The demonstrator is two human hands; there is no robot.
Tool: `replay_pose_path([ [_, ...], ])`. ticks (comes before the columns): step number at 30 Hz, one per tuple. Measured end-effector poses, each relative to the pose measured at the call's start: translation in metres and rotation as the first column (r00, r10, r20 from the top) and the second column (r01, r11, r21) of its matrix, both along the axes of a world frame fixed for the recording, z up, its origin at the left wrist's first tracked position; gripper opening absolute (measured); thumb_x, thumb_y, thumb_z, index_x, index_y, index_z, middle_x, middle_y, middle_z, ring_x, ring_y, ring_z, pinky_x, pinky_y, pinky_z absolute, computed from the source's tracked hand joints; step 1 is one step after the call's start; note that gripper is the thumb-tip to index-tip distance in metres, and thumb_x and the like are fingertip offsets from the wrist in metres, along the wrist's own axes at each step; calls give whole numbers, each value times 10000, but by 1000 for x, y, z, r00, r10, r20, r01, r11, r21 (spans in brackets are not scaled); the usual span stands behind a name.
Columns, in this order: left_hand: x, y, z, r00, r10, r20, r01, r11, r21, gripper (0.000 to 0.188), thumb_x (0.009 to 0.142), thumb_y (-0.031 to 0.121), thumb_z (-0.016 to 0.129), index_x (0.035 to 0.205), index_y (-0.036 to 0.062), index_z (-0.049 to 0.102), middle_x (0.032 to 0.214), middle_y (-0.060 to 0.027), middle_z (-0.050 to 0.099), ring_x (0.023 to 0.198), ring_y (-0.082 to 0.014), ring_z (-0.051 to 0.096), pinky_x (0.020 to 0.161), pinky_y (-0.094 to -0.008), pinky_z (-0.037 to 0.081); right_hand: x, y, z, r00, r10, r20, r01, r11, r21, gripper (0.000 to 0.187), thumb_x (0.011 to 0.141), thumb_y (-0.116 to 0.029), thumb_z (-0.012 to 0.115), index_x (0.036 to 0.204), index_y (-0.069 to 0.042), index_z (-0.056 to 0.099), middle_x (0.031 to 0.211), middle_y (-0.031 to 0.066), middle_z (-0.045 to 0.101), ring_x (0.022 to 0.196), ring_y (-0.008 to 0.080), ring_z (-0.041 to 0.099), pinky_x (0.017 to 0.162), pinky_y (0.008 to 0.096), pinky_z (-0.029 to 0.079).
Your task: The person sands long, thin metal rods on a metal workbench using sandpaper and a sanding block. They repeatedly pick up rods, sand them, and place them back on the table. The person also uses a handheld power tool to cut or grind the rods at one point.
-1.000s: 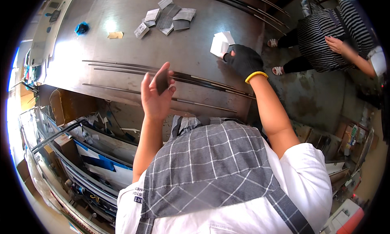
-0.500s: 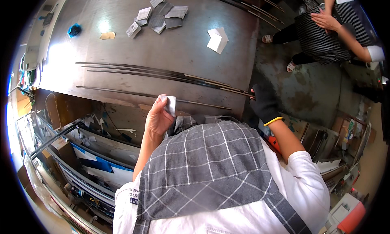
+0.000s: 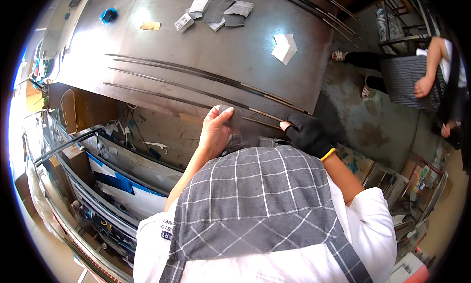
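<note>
My left hand (image 3: 215, 132) is bare and pinches a small grey folded sheet (image 3: 236, 118) between thumb and fingers, at the table's near edge. My right hand (image 3: 309, 136) wears a black glove with a yellow cuff and bare fingertips. Its thumb and fingers close on the right end of a long thin dark rod (image 3: 206, 94), whose end part is lighter. Two more rods (image 3: 196, 74) lie together just beyond it on the metal table (image 3: 196, 47). Another rod (image 3: 152, 92) lies nearest me and passes behind my left hand.
Several grey and white sheet pieces (image 3: 234, 21) lie far on the table, with a folded white paper (image 3: 283, 48), tan scrap (image 3: 150, 26) and blue crumpled thing (image 3: 108, 15). More rods (image 3: 314, 10) lie at the far right. A person in a striped apron (image 3: 412, 79) stands right.
My right hand has come left and nearer, drawing one rod away from the group. My left hand with the folded sheet has shifted right. The other person has moved and their hands are apart.
</note>
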State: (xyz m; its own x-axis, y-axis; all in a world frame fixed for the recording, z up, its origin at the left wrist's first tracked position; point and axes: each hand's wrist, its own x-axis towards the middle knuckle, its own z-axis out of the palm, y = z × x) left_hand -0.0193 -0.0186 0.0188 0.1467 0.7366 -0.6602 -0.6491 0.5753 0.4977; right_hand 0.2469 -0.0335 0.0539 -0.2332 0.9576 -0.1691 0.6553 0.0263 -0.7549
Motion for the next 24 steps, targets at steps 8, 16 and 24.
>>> replay_pose_path([
  [8, -3, 1, -24, 998, 10, 62, -11, 1000, 17, 114, 925, 118, 639, 1026, 77, 606, 994, -56, 685, 900, -182, 675, 805, -369, 579, -5, 1, 3, 996, 31, 83, -25, 997, -72, 275, 868, -307, 679, 816, -37, 664, 723, 180, 612, 645, 342, 613, 575, 395, 469],
  [16, 2, 6, -20, 998, 63, 10, -63, 998, -9, 141, 881, 56, 692, 863, 111, 563, 856, -20, 659, 774, -139, 654, 682, -314, 579, -5, -2, 1, 995, 27, 92, -16, 993, -119, 294, 863, -337, 676, 882, -44, 691, 785, 196, 646, 707, 352, 641, 603, 402, 486],
  [24, 1, 5, -21, 1000, 30, -6, -30, 999, 17, 105, 903, 84, 670, 929, 76, 569, 921, -65, 670, 833, -175, 667, 770, -354, 576, -5, -2, 2, 991, 44, 125, -27, 990, -137, 307, 864, -352, 676, 895, -47, 695, 782, 195, 650, 705, 358, 644, 603, 409, 489],
])
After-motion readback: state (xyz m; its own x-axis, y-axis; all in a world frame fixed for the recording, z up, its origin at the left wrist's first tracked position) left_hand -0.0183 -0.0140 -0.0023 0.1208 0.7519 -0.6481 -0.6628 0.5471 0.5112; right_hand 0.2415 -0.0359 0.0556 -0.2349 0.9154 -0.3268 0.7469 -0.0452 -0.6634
